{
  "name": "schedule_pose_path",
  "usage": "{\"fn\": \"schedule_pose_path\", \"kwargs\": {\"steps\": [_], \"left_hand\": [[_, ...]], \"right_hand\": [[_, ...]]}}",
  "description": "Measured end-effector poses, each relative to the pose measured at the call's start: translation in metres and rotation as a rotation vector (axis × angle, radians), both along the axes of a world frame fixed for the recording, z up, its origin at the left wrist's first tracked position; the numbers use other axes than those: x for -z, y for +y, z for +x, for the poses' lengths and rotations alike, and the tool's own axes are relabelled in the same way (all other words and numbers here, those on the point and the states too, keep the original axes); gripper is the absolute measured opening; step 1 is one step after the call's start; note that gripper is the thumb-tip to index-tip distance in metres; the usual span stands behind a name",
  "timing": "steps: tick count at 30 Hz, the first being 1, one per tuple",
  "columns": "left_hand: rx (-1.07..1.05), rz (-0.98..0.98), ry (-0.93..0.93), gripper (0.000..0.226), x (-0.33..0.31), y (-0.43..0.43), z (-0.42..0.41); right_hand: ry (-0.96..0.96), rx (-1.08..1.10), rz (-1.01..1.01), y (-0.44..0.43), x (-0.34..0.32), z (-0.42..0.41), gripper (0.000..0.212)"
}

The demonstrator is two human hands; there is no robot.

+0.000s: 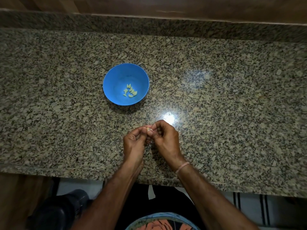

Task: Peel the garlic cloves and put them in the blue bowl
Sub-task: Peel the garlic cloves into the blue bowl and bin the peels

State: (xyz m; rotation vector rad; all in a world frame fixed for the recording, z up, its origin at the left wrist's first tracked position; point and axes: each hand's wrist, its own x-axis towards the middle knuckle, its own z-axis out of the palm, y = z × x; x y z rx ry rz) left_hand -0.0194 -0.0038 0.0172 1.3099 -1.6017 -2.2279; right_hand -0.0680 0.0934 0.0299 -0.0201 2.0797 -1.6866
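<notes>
The garlic clove [148,129] sat pinched between the fingertips of both hands, held up above the tabletop [216,97] rather than resting on it. Only a small pale sliver with a brownish end showed between the fingers [141,130]; the rest was hidden. From that little, its long axis seemed to run across from one set of fingertips to the other, brownish end toward the left hand [133,143] and pale body toward the right hand [166,138], but it was too small to be sure which end was the root.

Both hands were curled closed on the clove, thumb and forefinger of each nipping it, the other fingers folded in behind. A thin band [182,167] circled the right wrist.

The step in hand looked to be stripping the skin. Done well, 1 hand would hold the body firmly while the other caught the papery edge at the brownish end with a nail and pulled along the clove's length, not across it, so the skin came away in strips. Too hard a squeeze could bruise it or shoot it out of the fingers.

Beyond the fingertips and off to the left-hand side, well apart, stood the blue bowl [116,75], with about 7 peeled cloves [130,91] lying in its bottom.
</notes>
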Motion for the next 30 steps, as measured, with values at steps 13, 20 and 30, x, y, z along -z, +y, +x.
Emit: {"fn": "schedule_pose_path", "kwargs": {"steps": [13, 20, 30], "left_hand": [[-0.037, 0.115, -0.094, 0.017, 0.014, -0.004, 0.003], [-0.066, 0.216, -0.004, 0.022, 0.004, -0.005, -0.001], [-0.031, 0.078, 0.003, 0.021, 0.006, 0.0, -0.001]], "right_hand": [[0.072, 0.04, 0.068, -0.01, 0.006, 0.011, 0.01], [0.155, 0.115, 0.051, -0.016, 0.007, 0.013, 0.01], [-0.085, 0.131, -0.061, -0.008, 0.007, 0.009, 0.006]]}}
